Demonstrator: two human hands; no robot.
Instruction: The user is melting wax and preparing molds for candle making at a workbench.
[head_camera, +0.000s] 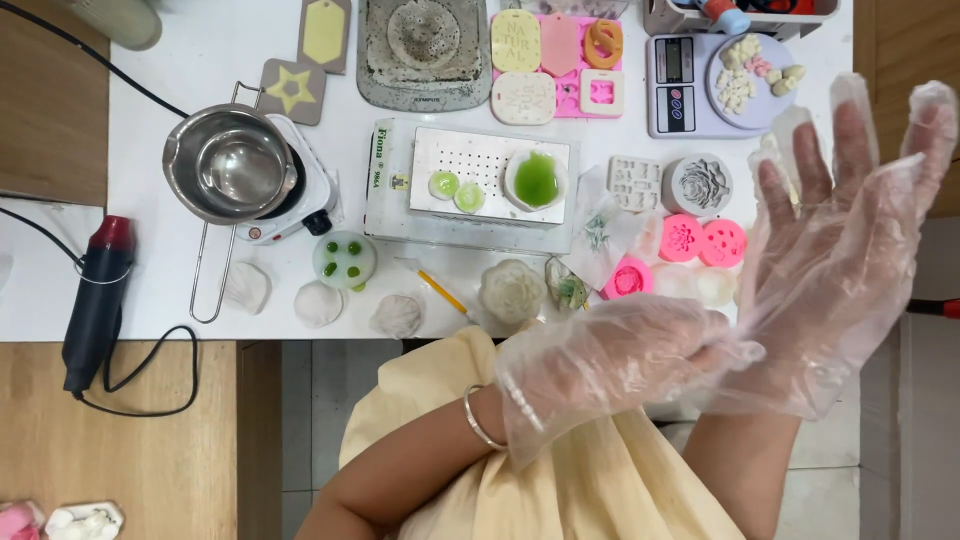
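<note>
Item: pair of clear plastic gloves, being put on above the front edge of the white tabletop (200, 290).

Right hand (850, 240): raised, fingers spread wide and pointing up, holding nothing. Its glove (800, 370) is over the fingers and palm but hangs loose and baggy at the cuff; seating looks unfinished.

Left hand (620, 355): gloved, film crinkled over the knuckles. Its grip closes on the loose cuff of the right-hand glove, just below the right palm, the two hands touching there. A metal bangle (480, 418) sits on the left wrist.

Progress, as judged: both gloves are on; the right one is yet to be pulled snug. Nothing on the tabletop is touched.

Nearest goods beyond the hands: pink round moulds (700, 242), a pale flower-shaped cast (511, 292), a small brush (440, 290).

Further back: perforated tray with a dish of green liquid (537, 180), steel pot (230, 165) on a small hotplate, digital scale (720, 85), heat gun (97, 300) at the left.
</note>
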